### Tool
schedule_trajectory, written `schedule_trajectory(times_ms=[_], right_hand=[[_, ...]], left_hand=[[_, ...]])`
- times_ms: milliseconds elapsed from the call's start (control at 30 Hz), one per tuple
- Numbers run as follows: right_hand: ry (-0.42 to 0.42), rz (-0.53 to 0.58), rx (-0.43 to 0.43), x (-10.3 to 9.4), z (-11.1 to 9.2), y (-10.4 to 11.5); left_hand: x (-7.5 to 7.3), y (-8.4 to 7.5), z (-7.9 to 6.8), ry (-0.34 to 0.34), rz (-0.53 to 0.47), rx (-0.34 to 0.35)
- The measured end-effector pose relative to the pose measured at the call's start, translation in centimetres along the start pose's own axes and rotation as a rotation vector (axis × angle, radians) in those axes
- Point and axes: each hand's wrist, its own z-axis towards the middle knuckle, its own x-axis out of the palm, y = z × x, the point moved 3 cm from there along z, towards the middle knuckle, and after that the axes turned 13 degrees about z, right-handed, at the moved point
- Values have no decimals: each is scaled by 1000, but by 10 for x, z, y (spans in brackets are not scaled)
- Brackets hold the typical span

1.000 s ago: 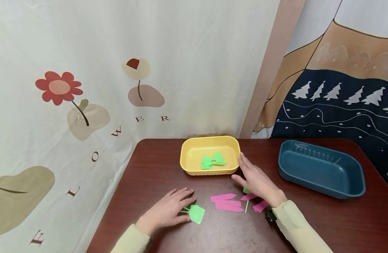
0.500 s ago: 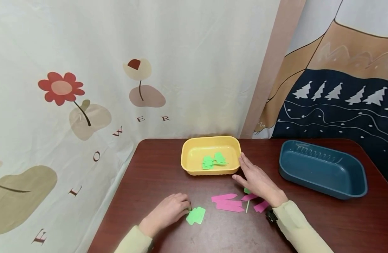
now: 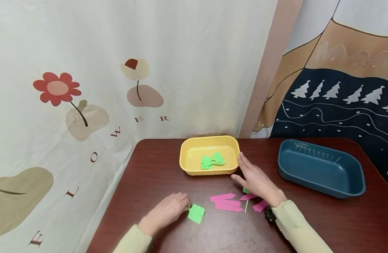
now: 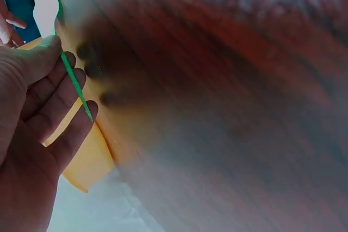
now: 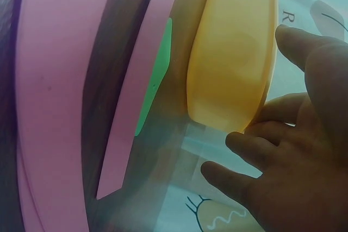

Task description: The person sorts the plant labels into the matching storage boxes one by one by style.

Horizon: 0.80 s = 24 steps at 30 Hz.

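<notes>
My left hand (image 3: 167, 212) is low over the left of the table, pinching green plant labels (image 3: 196, 213) by their thin stems. Seen from the left wrist, thumb and fingertips close on the stem just below the flat green head (image 4: 47, 6). Several labels overlap in a small stack, their stems mostly hidden by the fingers in the head view. My right hand (image 3: 258, 181) has its fingers extended, fingertips at the right end of the yellow basin (image 3: 209, 172). Inside that basin lie several green labels (image 3: 206, 161).
Several pink pointed labels (image 3: 228, 206) lie mid-table, some partly beneath the right forearm. Among them is another green label (image 3: 246, 206), partly covered by the right hand. A dark blue basin (image 3: 320, 172) stands at the right. Printed curtains (image 3: 194, 70) hang behind the table (image 3: 149, 168).
The left fingers have curled in from a spread pose and now pinch the labels; the green heads have come together into a neater stack. The right hand has stayed in place.
</notes>
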Motion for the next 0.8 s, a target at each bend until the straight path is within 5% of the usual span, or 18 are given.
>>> schedule_trajectory(times_ms=[567, 800], right_hand=[[0, 1, 1, 0, 0, 1], [3, -5, 7, 0, 1, 1]], left_hand=[[4, 6, 0, -62, -126, -78], [6, 10, 11, -44, -201, -129]])
